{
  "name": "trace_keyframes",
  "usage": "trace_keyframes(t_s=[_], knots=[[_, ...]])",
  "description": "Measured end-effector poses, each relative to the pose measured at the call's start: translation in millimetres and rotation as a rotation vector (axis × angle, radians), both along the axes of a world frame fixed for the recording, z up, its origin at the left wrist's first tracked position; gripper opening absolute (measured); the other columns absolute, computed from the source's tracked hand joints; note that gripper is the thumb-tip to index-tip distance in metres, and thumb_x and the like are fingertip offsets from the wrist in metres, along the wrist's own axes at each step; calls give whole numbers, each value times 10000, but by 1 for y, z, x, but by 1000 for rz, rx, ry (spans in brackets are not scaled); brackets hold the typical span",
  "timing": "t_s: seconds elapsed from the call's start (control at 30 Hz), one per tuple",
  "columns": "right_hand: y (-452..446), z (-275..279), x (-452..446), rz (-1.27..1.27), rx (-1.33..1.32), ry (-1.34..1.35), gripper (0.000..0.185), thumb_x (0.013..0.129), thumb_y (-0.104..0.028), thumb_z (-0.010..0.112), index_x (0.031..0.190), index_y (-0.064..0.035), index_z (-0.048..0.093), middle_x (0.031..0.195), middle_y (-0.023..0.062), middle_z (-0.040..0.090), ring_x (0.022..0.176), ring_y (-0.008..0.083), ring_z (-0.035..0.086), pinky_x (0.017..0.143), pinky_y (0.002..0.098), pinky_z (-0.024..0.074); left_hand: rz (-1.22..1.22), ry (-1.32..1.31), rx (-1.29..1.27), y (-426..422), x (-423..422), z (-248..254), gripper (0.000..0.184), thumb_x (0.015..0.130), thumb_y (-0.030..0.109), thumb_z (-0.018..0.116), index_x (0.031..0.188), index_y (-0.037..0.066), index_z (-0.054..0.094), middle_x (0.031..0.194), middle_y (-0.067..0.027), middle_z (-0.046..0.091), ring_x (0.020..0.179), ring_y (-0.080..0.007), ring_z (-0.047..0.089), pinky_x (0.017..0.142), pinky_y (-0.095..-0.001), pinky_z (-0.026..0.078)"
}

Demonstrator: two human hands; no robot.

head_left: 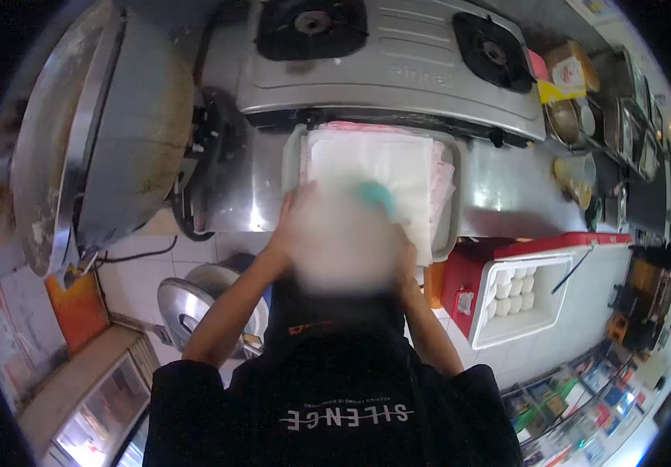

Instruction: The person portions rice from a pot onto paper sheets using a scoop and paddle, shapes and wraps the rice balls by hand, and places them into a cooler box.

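A grey plastic tray (450, 226) on the steel counter holds a stack of white paper sheets (409, 159). Pink-tinted sheets (443, 187) stick out from under the white ones. A pale blur covers the middle of the view, with a teal patch (376, 194) at its top right. My left hand (290, 218) is at the tray's left side, near the edge of the papers; its fingers only partly show. On the other side of the blur is my right hand (406, 257), close to the papers' lower right part, its fingers hidden. What either hand holds cannot be made out.
Behind the tray stands a two-burner gas stove (421, 74). A large metal wok (137, 132) is at the left, and metal lids (183, 307) are low beside my left arm. Right of me, an open red cooler (460, 292) contains white rounded packs (510, 292).
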State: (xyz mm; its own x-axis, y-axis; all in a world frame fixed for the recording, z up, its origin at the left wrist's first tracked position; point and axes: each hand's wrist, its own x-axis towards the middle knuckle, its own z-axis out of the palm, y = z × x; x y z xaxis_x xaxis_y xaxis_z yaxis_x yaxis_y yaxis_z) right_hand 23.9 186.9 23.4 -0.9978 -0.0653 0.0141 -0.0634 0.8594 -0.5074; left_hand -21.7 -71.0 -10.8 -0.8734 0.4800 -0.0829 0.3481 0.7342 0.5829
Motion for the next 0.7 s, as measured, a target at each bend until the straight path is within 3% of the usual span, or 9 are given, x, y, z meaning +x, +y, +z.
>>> trace_keyframes(t_s=[0.07,0.17,0.23,0.3,0.37,0.4,0.43,0.57,0.7], knots=[[3,7,0,-99,-145,-57,651,917,-138,623,1513,-114,362,764,127,614,556,324,597,528,407,496,126,-19,161,6,9,16,847,725,368,812,1392,-16,457,1515,-199,349,1428,-325,311,1167,-515,244],[3,32,-6,-268,-321,-76,659,920,-107,570,1503,-31,272,740,121,592,549,262,581,520,381,478,-200,-256,186,26,17,74,612,731,330,814,1212,26,588,1291,-150,528,1232,-326,490,1066,-477,374],[1,35,-12,-509,-888,51,553,909,-94,535,1410,-42,306,798,110,585,601,202,577,512,336,459,-330,-197,189,26,32,48,535,748,318,793,1165,40,606,1218,-137,571,1165,-328,533,1025,-468,414],[-15,72,-34,-589,-1003,127,500,862,-71,515,1323,-78,320,850,118,597,621,207,594,500,295,468,-374,38,208,29,46,2,313,795,252,725,1019,44,656,1093,-145,633,1093,-323,573,978,-479,442],[-62,135,-66,-497,-1214,294,506,856,-53,480,1335,-60,313,866,147,595,579,205,575,478,280,464,-378,-73,108,29,44,19,220,823,245,595,783,44,675,876,-151,671,871,-345,649,818,-484,512],[-93,175,-82,-292,-1312,304,491,863,-45,468,1329,-46,313,878,161,596,566,195,567,466,276,459,-556,-9,45,33,42,13,195,825,195,586,801,25,678,813,-179,664,737,-358,662,697,-475,534],[-121,214,-93,-96,-1395,327,476,870,-36,456,1324,-33,313,890,175,597,553,184,560,453,272,453,-377,-77,218,28,45,12,222,794,223,589,684,46,665,732,-194,644,767,-393,666,690,-487,537],[-243,340,-122,278,-1360,73,393,989,-116,487,1345,29,406,935,170,614,534,156,556,439,273,442,-329,30,234,3,39,34,206,855,203,549,783,42,656,826,-212,654,784,-386,679,680,-479,549],[-307,391,-143,526,-1355,-263,433,1005,-169,519,1380,33,446,1142,201,625,833,203,651,739,307,524,-246,13,231,16,38,18,153,860,149,558,792,38,639,816,-213,642,787,-389,674,676,-493,534]])
